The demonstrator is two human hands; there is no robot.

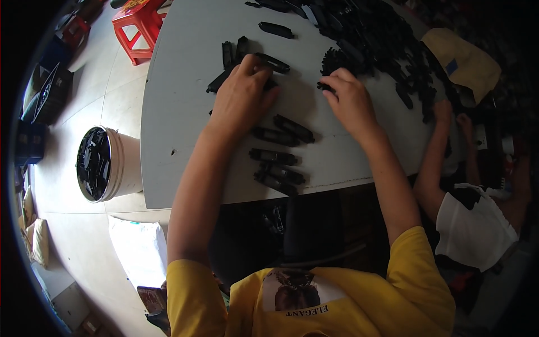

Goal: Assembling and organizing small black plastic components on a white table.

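My left hand [238, 100] is closed over a group of long black plastic parts on the grey table. A black part [270, 85] shows between its thumb and forefinger, while its other fingers hide the rest. Close by lie more black parts [273, 63], one reaching out past the fingertips. My right hand [352, 104] pinches a small black plastic piece [324, 86] between thumb and fingers, next to a heap of small black pieces [336, 60]. Between my forearms, several long black parts with hollow middles [273, 156] lie in a loose column toward the near edge.
A large pile of black parts [370, 39] covers the table's [185, 112] far right. At right another person's arm [435, 151] reaches the pile, near a tan bag [463, 62]. A white bucket [126, 163] of black pieces and a red stool [137, 28] stand left.
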